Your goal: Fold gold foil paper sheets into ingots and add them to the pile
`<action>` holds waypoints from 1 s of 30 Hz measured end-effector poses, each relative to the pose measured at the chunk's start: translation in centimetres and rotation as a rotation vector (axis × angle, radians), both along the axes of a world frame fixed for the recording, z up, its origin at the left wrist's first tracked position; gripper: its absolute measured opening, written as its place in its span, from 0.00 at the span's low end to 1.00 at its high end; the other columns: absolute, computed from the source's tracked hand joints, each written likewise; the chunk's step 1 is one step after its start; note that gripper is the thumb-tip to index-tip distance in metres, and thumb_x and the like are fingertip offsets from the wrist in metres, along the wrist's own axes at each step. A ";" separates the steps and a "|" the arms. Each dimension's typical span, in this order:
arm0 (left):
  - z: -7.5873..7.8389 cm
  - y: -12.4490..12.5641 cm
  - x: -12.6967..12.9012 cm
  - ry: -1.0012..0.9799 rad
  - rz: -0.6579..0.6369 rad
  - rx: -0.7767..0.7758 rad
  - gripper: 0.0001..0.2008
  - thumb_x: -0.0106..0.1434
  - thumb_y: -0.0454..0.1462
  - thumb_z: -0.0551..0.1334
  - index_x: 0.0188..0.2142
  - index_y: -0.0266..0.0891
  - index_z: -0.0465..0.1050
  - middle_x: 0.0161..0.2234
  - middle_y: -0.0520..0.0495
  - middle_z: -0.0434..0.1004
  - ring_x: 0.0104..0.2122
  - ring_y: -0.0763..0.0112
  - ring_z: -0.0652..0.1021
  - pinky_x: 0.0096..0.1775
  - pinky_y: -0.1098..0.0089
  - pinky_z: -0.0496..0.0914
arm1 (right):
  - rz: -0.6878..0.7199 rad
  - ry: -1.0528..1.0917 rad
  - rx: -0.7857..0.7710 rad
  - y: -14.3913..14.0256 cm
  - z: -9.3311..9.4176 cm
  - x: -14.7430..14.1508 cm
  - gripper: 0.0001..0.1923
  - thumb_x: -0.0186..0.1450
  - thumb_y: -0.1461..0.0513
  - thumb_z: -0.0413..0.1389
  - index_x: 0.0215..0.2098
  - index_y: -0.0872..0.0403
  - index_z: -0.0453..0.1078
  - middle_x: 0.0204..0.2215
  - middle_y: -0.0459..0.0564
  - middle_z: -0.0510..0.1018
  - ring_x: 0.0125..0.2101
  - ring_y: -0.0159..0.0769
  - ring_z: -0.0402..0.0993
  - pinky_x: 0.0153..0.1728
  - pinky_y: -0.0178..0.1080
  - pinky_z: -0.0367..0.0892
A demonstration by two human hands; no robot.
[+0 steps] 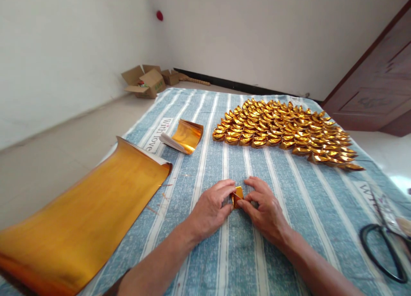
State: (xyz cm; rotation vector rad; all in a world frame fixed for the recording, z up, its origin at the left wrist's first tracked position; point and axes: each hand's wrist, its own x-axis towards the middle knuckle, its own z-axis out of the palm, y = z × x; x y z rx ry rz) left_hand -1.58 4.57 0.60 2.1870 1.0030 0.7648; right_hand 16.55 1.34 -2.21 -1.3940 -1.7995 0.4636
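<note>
A small piece of folded gold paper [238, 196] lies between my two hands on the blue striped cloth [289, 193]. My left hand [210, 208] pinches its left side with thumb and fingers. My right hand [265, 208] grips its right side the same way. Both hands rest low on the cloth near the front middle.
Several finished gold paper ingots [285, 131] lie in rows at the far right. A small stack of gold sheets [184, 136] curls behind my hands. A large gold sheet [80, 219] lies at left. Black-handled scissors [385, 244] sit at right. Cardboard boxes [146, 81] stand by the wall.
</note>
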 end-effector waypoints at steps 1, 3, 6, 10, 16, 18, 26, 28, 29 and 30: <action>0.0 0.0 0.0 -0.002 0.001 0.001 0.17 0.58 0.28 0.62 0.47 0.39 0.73 0.52 0.41 0.74 0.52 0.61 0.74 0.53 0.57 0.70 | -0.003 -0.007 -0.002 0.0 0.0 0.0 0.09 0.61 0.61 0.58 0.23 0.52 0.71 0.49 0.55 0.74 0.56 0.49 0.64 0.55 0.59 0.61; -0.1 0.0 -0.1 -0.002 0.001 0.001 0.19 0.58 0.29 0.62 0.49 0.39 0.72 0.52 0.40 0.73 0.53 0.61 0.74 0.53 0.57 0.70 | -0.007 -0.020 -0.005 0.1 -0.1 -0.1 0.10 0.62 0.61 0.58 0.23 0.52 0.71 0.49 0.56 0.74 0.57 0.50 0.63 0.55 0.59 0.60; -0.2 0.0 -0.1 0.000 -0.004 0.003 0.22 0.56 0.27 0.60 0.51 0.40 0.71 0.53 0.40 0.73 0.53 0.60 0.73 0.54 0.57 0.69 | -0.015 -0.030 -0.009 0.1 -0.1 -0.1 0.11 0.62 0.61 0.57 0.22 0.52 0.71 0.49 0.56 0.74 0.56 0.50 0.64 0.55 0.59 0.60; 0.0 -0.1 -0.1 0.006 0.002 0.010 0.25 0.54 0.25 0.57 0.52 0.39 0.70 0.53 0.41 0.72 0.54 0.61 0.73 0.55 0.57 0.68 | -0.022 -0.040 0.001 0.2 -0.1 -0.2 0.10 0.62 0.61 0.58 0.22 0.52 0.71 0.48 0.56 0.74 0.56 0.50 0.64 0.54 0.59 0.61; 0.4 -0.1 0.5 0.001 0.051 0.023 0.12 0.60 0.30 0.59 0.44 0.38 0.73 0.48 0.42 0.75 0.49 0.63 0.76 0.51 0.61 0.72 | -0.027 -0.070 -0.001 0.3 -0.1 -0.2 0.10 0.61 0.60 0.59 0.22 0.52 0.71 0.48 0.56 0.74 0.55 0.50 0.65 0.54 0.58 0.62; 0.3 -0.1 0.8 -0.010 0.081 0.046 0.11 0.61 0.29 0.58 0.43 0.38 0.73 0.46 0.43 0.76 0.47 0.64 0.76 0.50 0.62 0.73 | -0.030 -0.077 -0.004 0.3 0.0 -0.2 0.11 0.61 0.60 0.59 0.22 0.53 0.71 0.48 0.56 0.75 0.55 0.50 0.66 0.54 0.57 0.62; -0.2 0.0 1.1 -0.011 0.117 0.105 0.09 0.61 0.27 0.58 0.38 0.38 0.73 0.42 0.45 0.77 0.43 0.66 0.77 0.45 0.66 0.74 | -0.050 -0.076 -0.027 0.3 0.2 -0.4 0.11 0.60 0.61 0.60 0.21 0.52 0.70 0.48 0.56 0.75 0.55 0.50 0.66 0.54 0.56 0.62; -0.2 0.0 1.2 -0.013 0.118 0.109 0.09 0.61 0.27 0.58 0.38 0.38 0.73 0.42 0.45 0.77 0.43 0.66 0.77 0.44 0.66 0.75 | -0.051 -0.077 -0.023 0.3 0.2 -0.4 0.11 0.60 0.61 0.60 0.21 0.52 0.70 0.47 0.56 0.75 0.54 0.50 0.66 0.54 0.56 0.62; -0.1 0.0 1.2 -0.013 0.120 0.106 0.09 0.61 0.27 0.58 0.38 0.38 0.73 0.42 0.45 0.77 0.43 0.66 0.77 0.45 0.66 0.75 | -0.050 -0.080 -0.022 0.3 0.2 -0.4 0.10 0.60 0.61 0.60 0.21 0.52 0.70 0.47 0.56 0.75 0.54 0.50 0.66 0.54 0.56 0.62; -0.1 -0.1 1.2 -0.012 0.124 0.103 0.09 0.61 0.27 0.58 0.38 0.38 0.73 0.43 0.45 0.76 0.43 0.66 0.77 0.45 0.65 0.74 | -0.049 -0.087 -0.024 0.3 0.3 -0.4 0.10 0.60 0.61 0.60 0.21 0.53 0.70 0.47 0.56 0.75 0.54 0.50 0.66 0.54 0.56 0.61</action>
